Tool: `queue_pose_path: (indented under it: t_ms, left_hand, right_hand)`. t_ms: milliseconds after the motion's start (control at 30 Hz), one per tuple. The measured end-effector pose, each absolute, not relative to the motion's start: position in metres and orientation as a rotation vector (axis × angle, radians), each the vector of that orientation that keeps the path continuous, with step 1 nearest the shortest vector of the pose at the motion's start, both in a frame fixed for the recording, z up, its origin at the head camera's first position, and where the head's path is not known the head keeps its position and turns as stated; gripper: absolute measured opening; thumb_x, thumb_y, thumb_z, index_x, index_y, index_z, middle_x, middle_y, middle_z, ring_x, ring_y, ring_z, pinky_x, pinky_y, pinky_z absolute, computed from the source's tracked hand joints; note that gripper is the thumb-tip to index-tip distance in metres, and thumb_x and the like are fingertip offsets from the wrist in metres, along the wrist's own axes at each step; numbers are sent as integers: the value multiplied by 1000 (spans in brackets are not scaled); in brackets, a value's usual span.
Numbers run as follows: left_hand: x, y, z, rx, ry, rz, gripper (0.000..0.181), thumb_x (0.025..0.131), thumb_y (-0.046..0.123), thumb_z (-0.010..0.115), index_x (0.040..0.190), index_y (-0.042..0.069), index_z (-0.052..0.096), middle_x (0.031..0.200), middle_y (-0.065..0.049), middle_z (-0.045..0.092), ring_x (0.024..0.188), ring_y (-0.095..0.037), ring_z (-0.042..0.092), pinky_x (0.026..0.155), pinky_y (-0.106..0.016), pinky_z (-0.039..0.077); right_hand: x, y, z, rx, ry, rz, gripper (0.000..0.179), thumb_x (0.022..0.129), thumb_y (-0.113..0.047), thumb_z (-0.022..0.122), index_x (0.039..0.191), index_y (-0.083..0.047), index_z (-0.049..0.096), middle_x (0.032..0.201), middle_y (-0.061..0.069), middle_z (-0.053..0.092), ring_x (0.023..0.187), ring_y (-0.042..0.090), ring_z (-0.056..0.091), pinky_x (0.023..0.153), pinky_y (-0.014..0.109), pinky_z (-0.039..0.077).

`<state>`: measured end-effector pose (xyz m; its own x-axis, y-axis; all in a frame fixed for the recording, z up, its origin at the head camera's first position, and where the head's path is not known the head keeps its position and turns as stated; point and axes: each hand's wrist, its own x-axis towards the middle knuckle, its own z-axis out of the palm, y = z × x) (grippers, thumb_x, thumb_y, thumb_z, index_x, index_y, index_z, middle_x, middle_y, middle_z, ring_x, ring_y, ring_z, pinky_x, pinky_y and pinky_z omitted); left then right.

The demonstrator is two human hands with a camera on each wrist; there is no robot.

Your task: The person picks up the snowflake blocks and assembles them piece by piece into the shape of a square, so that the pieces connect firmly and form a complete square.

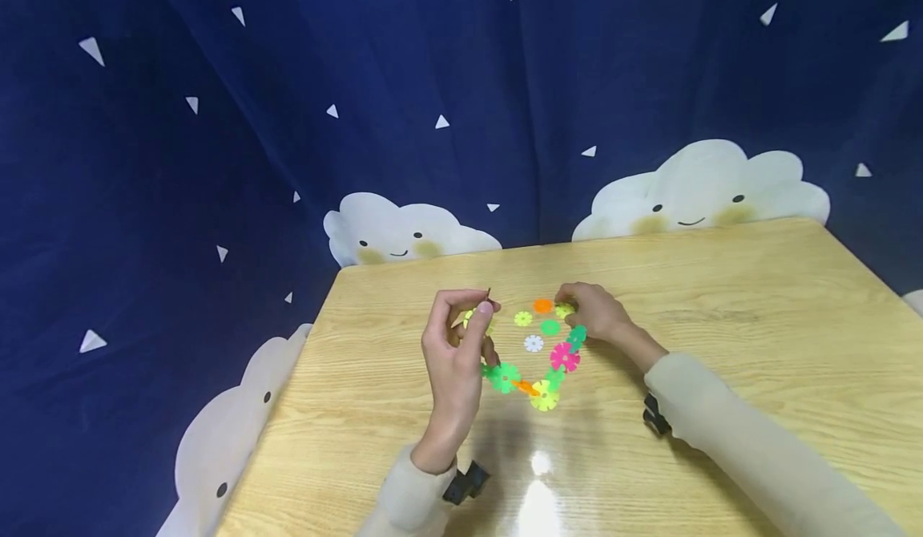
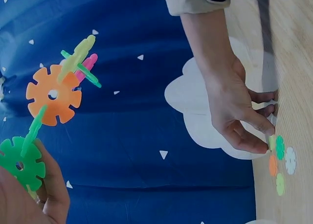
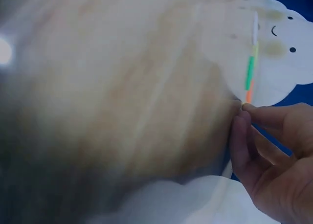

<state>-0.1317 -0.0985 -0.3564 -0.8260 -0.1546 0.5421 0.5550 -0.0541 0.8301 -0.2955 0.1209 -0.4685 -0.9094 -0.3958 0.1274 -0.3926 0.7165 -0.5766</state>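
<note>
My left hand (image 1: 456,349) grips one end of a chain of slotted plastic snowflake discs, raised above the table. The chain runs from a green disc (image 1: 504,377) through an orange disc (image 2: 53,96) and a yellow one (image 1: 544,396) to a pink disc (image 1: 565,357) and a dark green disc (image 1: 577,337). A yellow disc (image 1: 469,319) shows behind the left fingers. Farther back, my right hand (image 1: 600,312) is down at the tabletop, thumb and fingertip pinching a loose yellow disc (image 1: 564,310); its fingers partly cover that disc.
Beside the right hand lie loose discs: an orange (image 1: 543,305), a yellow (image 1: 522,318), a green (image 1: 550,327) and a white (image 1: 534,343). They rest on a wooden table (image 1: 721,304). A dark blue curtain (image 1: 433,56) with clouds hangs behind the far edge.
</note>
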Motion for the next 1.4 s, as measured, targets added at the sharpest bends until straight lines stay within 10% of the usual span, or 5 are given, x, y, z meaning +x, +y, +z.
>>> queue_pose_path:
  t_ms: [600,1400]
  left_hand:
    - [-136,-112,-361,-400,-1812,-1806,19,100,12,66,113,-2,66,101,-17,70,39,-14,47,39,-24,43]
    - [-140,-153,-370,-266,-1982,-1395,7,96,15,74,103,12,75,105,0,79,50,-10,54,48,-19,35]
  right_hand:
    - [-288,130,-468,-694,2889,-963,34,82,14,70,115,5,70,116,21,70,113,41,64,100,56,53]
    - [-264,147,-443,-712,2904,-1369,14,97,5,67,96,-10,67,96,11,68,79,27,67,65,32,53]
